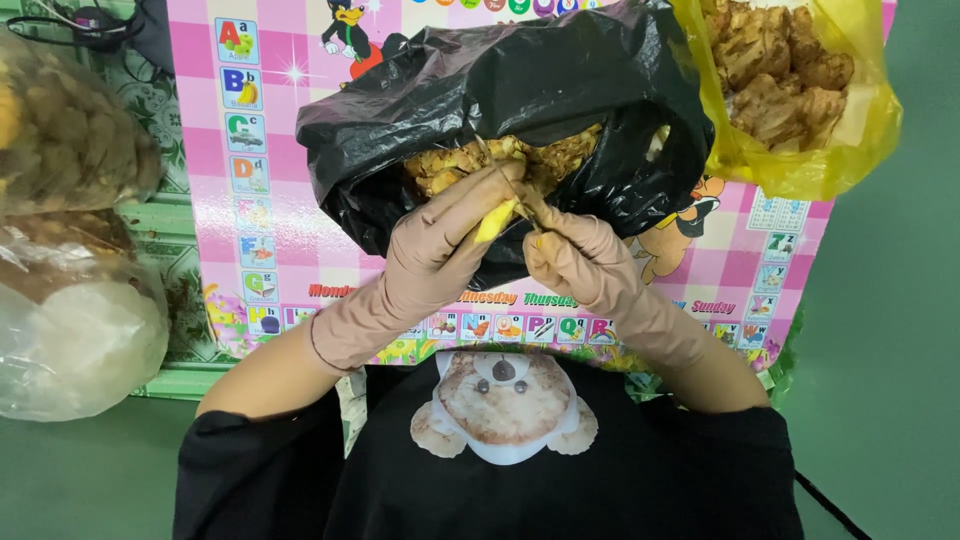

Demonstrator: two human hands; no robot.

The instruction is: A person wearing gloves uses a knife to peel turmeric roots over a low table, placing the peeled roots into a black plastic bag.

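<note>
Nearest the camera is the person's black shirt (620, 480) with a bear picture (503, 405) on the chest. Just beyond it, both hands wear tan gloves and meet over the near edge of the black bag (560, 80). The left hand (435, 250) is curled around a small yellow piece (496, 221), pinching it between thumb and fingers. The right hand (575, 255) is closed beside it, fingertips gripping what looks like a thin blade or sliver touching the yellow piece; what it is cannot be told for sure. The black bag lies open toward the person, with yellow-brown chunks (470, 160) showing in its mouth right behind the hands. Everything rests on a pink checked mat (270, 200) printed with pictures. To the left sit a clear bag of pale stuff (75, 340) and, farther off, a clear bag of brownish bits (65, 120). At the far right, a yellow bag (800, 160) holds brown lumps (770, 60).
</note>
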